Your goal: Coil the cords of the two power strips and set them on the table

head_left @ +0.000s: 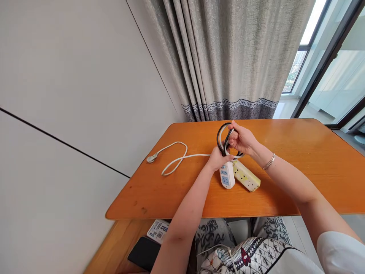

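Loops of black and white power cord (219,137) stand up between my two hands above the table. My left hand (218,159) is closed round the base of the loops, just over a white power strip (227,176) with blue sockets. The fingers of my right hand (242,138) pinch the upper right side of the looped cord. A yellowed power strip (246,176) lies at a slant to the right of the white one. From my left hand a white cord (174,167) runs left in a loose curl to a white plug (151,158). Exactly how the cords cross inside my grip is hidden.
The orange wooden table (296,167) has a wall (71,95) on its left and a grey curtain (236,57) behind. Below its front edge lie a black flat item (144,253) and a printed white box (158,230). A glass sliding door stands at the right.
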{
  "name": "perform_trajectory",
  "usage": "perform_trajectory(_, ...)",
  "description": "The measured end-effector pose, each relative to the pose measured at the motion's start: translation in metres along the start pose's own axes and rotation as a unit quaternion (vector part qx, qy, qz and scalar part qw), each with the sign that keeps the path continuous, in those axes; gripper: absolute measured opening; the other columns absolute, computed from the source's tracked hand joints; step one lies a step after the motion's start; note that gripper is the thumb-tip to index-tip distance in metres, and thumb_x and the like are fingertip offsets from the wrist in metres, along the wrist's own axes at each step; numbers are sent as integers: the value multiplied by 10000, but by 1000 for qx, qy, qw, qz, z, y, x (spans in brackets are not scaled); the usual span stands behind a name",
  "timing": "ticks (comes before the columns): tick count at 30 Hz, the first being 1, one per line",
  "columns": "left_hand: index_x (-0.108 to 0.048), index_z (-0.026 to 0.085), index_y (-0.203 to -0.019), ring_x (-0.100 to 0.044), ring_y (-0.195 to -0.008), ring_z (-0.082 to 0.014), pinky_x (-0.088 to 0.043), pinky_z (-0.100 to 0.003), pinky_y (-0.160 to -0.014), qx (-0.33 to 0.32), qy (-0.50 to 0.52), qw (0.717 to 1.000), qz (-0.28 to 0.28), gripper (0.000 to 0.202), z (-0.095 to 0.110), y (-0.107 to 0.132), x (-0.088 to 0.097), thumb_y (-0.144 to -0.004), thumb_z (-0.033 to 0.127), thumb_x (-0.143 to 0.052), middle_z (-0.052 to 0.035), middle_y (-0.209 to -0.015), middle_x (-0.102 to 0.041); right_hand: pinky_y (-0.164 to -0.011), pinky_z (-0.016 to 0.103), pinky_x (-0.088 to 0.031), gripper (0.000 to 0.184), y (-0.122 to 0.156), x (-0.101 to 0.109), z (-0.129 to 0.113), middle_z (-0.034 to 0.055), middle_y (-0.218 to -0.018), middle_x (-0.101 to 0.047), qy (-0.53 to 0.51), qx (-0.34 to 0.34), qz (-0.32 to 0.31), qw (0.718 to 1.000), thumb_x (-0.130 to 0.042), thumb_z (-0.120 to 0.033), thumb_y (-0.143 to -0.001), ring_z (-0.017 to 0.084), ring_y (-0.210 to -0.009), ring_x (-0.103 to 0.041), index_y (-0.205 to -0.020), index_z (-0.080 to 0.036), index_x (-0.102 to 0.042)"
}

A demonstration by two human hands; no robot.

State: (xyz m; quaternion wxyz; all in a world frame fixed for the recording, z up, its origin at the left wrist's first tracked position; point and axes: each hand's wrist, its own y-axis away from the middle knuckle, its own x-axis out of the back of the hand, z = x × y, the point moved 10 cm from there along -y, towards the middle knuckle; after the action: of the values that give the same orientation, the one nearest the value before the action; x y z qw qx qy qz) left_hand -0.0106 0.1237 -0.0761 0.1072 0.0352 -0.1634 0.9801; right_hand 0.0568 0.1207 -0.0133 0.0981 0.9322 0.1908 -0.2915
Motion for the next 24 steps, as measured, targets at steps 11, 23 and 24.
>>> perform_trajectory(11,-620,170,-660,-543,-635,-152,-446,-281,-646,22,-95,995,12,163,7,7,-2,-686,330,-636,12,-622,-594,-601,258,-513,277,-18,78,-53,0,-779,-660,449,213,175,850,-743,-396,-780,128,-614,-615,-923,-189,-628)
perform_trajectory(23,-568,187,-626,-497,-621,-140,-426,-273,-632,7,-73,997,6,122,0,-6,8,-615,306,-590,21,-598,-550,-956,374,-515,466,6,56,0,97,-1177,-735,610,219,-45,760,-645,-219,-830,228,-1036,-690,-1292,-160,-634)
perform_trajectory(24,-572,187,-623,-496,-616,-139,-425,-273,-631,16,-67,998,8,122,-2,-6,9,-605,306,-594,21,-594,-550,-919,365,-518,390,7,56,-1,90,-1123,-749,621,218,-39,752,-606,-200,-855,220,-985,-695,-1239,-164,-662)
